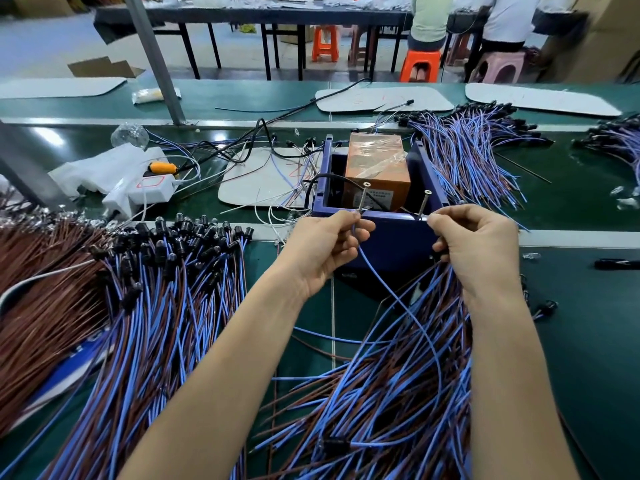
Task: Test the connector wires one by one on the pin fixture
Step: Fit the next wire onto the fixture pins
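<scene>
On the green conveyor belt (581, 323) of a workshop, the dark blue plastic fixture box (398, 237) stands just beyond a pile of blue-and-brown wires (381, 403). Your left hand (329, 244) pinches the end of one thin blue wire (391, 292) at the left screw pin (364, 199); the wire runs toward you, curving right. Your right hand (481, 247) pinches with curled fingers at the right screw pin (423, 202); what it holds cannot be told.

Green bench (588, 341): white power strip (152, 190) at 10 o'clock, orange plug (162, 167) on it, white plastic bag (93, 171) touching it. Grey mat (249, 181) at 11. Black marker (616, 264) at 3. Metal post (156, 60) at 11. Far back at 12 to 1: orange stools (325, 43), pink stool (502, 65), two seated people (429, 19).
</scene>
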`<state>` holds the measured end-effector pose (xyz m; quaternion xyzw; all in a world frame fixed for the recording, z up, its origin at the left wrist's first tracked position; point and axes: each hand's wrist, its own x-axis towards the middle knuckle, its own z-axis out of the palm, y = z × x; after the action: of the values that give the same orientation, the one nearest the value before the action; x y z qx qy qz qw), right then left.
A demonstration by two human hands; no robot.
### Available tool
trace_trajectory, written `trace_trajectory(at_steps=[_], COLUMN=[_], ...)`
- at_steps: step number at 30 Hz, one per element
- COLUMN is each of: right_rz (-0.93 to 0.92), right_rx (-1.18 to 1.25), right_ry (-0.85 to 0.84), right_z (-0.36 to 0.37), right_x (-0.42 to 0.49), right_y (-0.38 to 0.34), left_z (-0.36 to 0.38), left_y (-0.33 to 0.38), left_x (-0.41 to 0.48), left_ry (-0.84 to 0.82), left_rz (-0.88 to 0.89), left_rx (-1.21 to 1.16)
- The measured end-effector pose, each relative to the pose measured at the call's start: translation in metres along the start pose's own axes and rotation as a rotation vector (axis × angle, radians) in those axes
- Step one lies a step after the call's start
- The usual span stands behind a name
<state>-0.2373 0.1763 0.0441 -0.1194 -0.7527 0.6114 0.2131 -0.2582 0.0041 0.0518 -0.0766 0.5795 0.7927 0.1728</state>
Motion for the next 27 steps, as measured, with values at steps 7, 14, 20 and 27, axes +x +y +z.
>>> trace_trajectory(at_steps=[7, 14, 20, 27], right_rz=[-0.003, 0.007, 0.005, 0.012], right_rx=[0.006, 0.007, 0.006, 0.006], right_ry=[-0.005, -0.008, -0.006, -0.008], right_z=[0.000, -0.001, -0.001, -0.002], right_x=[0.000, 0.000, 0.000, 0.000], right_y=[0.000, 0.001, 0.001, 0.001], left_z=[-0.001, -0.006, -0.003, 0.008], left_y=[-0.001, 0.003, -0.003, -0.014], left_x=[0.000, -0.003, 0.000, 0.003], left_ry=[0.002, -0.100, -0.035, 0.054], left_rz=[0.030, 0.048, 0.051, 0.121], left_rx=[0.037, 0.089, 0.203, 0.079])
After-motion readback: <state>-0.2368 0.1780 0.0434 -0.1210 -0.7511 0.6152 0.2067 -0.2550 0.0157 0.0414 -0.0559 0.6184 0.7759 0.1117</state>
